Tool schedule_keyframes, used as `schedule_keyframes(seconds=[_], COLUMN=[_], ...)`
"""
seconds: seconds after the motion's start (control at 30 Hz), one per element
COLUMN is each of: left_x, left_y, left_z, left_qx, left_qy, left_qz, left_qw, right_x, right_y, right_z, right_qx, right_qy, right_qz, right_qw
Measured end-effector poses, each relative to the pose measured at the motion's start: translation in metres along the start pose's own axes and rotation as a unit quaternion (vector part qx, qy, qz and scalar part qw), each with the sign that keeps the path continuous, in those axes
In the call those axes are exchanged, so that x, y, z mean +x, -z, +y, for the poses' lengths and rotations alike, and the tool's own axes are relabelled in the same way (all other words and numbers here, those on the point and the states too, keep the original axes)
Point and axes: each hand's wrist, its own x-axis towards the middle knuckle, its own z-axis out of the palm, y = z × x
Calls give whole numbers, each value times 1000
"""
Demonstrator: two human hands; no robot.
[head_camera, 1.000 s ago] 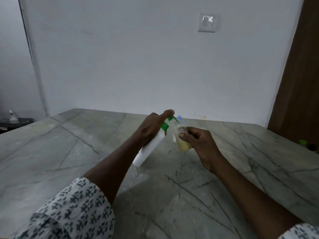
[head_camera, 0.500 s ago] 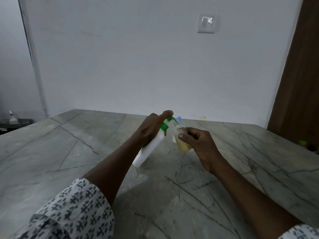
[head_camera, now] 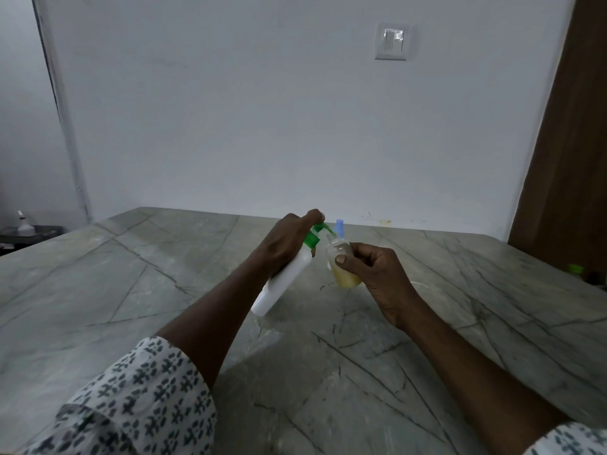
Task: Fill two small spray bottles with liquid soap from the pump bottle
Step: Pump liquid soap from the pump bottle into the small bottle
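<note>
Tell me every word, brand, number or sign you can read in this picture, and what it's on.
None can be read.
White pump bottle: its visible side is plain, no label showing.
Small clear bottle: no print visible.
Wall switch: a faint mark, too blurred to read.
Small bottle on the far left shelf: too small to tell.

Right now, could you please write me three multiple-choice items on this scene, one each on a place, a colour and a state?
1. Where is the small clear bottle?
A in the right hand
B flat on the table
C on the wall

2. What colour is the pump top of the white pump bottle?
A red
B green
C black

3. How is the pump bottle held by the left hand?
A upright
B tilted toward the small bottle
C upside down

Answers: A, fingers wrap it; B, collar and spout are green; B, its nozzle leans at the small bottle's mouth.
</note>
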Motion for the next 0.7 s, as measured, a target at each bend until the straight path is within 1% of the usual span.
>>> schedule_keyframes(seconds=[0.3, 0.5, 0.7], left_x=[1, 0, 3], left_y=[-1, -2, -2], left_z=[0, 3, -2], left_qx=[12, 5, 20], left_qy=[-6, 9, 9], left_qz=[0, 4, 6], left_qw=[1000, 1000, 1000], right_x=[0, 0, 0], right_y=[2, 3, 5], right_z=[-1, 0, -2], right_qx=[9, -15, 2], right_qy=[-2, -1, 5], right_qz=[6, -4, 8], right_qw=[1000, 1000, 1000])
